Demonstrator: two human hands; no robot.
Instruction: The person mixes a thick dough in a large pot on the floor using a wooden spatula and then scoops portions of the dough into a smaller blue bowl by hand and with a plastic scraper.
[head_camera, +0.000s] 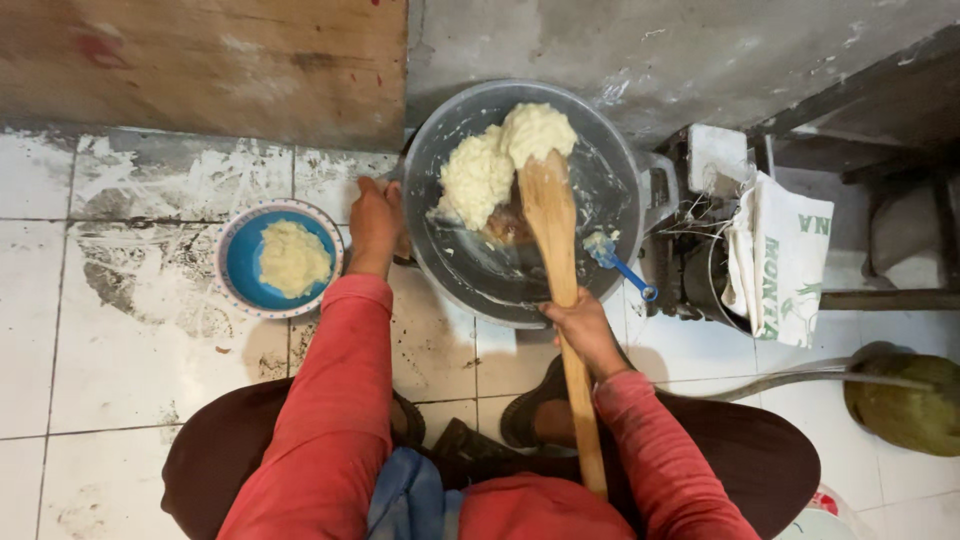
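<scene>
The right hand (588, 330) is gripping a long wooden paddle (556, 260), its blade lifting pale dough (505, 160) inside the grey pot (615, 215). At nine o'clock of the pot, the left hand (375, 222) is clasping its rim. Farther at nine, a blue bowl (238, 262) is holding more dough. At three o'clock, a blue brush (618, 262) is leaning against the pot beside a cluttered stove (700, 250).

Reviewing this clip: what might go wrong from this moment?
The dough lump is piled high on the wooden paddle and may slide off. The left hand grips only the rim of the pot, which might tip on the tiled floor. The blue bowl sits close to the left elbow.
</scene>
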